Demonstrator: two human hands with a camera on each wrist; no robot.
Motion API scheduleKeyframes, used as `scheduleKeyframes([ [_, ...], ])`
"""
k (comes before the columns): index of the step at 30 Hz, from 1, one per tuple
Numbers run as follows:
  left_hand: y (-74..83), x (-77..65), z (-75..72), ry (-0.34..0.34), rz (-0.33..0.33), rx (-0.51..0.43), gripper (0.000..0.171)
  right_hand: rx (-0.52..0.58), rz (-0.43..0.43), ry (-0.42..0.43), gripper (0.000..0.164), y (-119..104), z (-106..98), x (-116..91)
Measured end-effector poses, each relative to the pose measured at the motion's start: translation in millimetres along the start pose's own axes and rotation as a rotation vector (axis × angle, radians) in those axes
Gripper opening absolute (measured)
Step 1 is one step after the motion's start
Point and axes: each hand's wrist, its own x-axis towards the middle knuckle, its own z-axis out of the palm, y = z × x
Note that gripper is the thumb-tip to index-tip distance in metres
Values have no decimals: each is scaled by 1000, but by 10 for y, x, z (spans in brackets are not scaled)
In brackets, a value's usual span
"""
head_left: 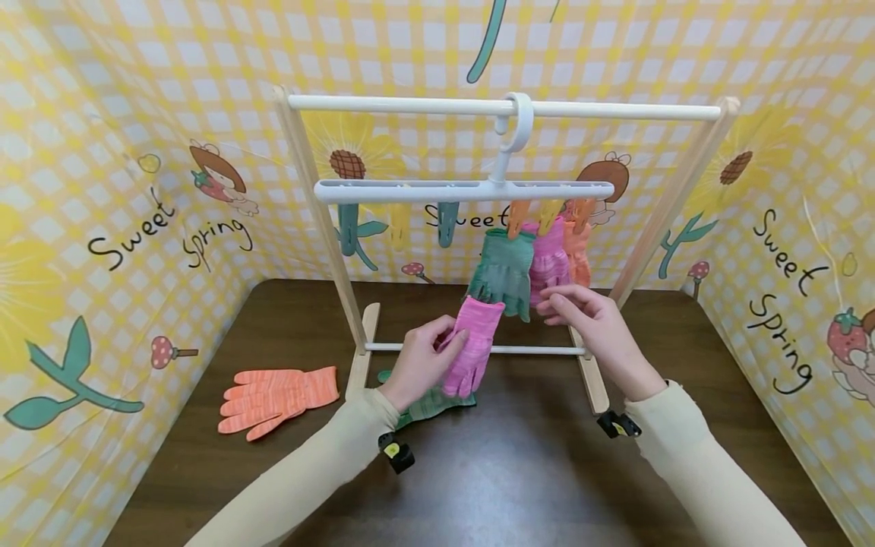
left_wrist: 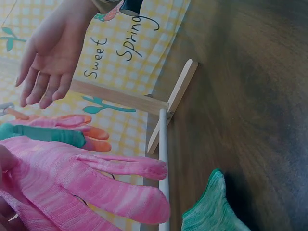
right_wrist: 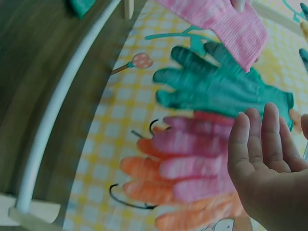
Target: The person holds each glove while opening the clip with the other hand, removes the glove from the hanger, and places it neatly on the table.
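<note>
My left hand (head_left: 425,357) pinches a pink glove (head_left: 475,342) between thumb and fingers; its cuff is up and its fingers hang down. In the left wrist view this pink glove (left_wrist: 86,183) fills the lower left. My right hand (head_left: 595,319) holds nothing, its fingers extended beside the hanging gloves; the right wrist view shows the palm (right_wrist: 276,178). On a white hanger (head_left: 410,191), a green glove (head_left: 506,266) hangs from an orange clip (head_left: 517,218), a second pink glove (head_left: 549,254) from a yellow clip (head_left: 549,216), and an orange glove (head_left: 578,251) from another orange clip (head_left: 583,213).
The hanger hooks over the top bar (head_left: 403,105) of a wooden rack. On its left half are two teal clips (head_left: 349,228) and a yellow clip (head_left: 398,226). Another orange glove (head_left: 280,399) lies on the brown table (head_left: 533,463); another green glove (head_left: 434,406) lies partly hidden behind my left hand.
</note>
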Motion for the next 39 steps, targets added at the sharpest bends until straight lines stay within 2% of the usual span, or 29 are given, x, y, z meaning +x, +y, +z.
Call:
scheduleKeyframes([
  [5,25,26,75,-47,-2,19,13,-12,-1,-6,40,80,-104,-74],
  [10,44,63,157,-91,26,40,16,-39,22,10,29,167,-210,-165],
  [15,66,117,232,-100,42,82,16,-59,21,30,36,256,-309,-243],
  [22,54,186,367,-101,71,280,8,-16,27,45,29,353,-388,-286],
  [29,20,216,504,-51,197,479,9,-28,63,45,28,403,-397,-310],
  [33,-5,242,581,-23,261,554,8,-15,68,43,35,417,-398,-322],
  [39,-14,268,721,-49,284,645,12,-26,80,29,30,425,-408,-351],
])
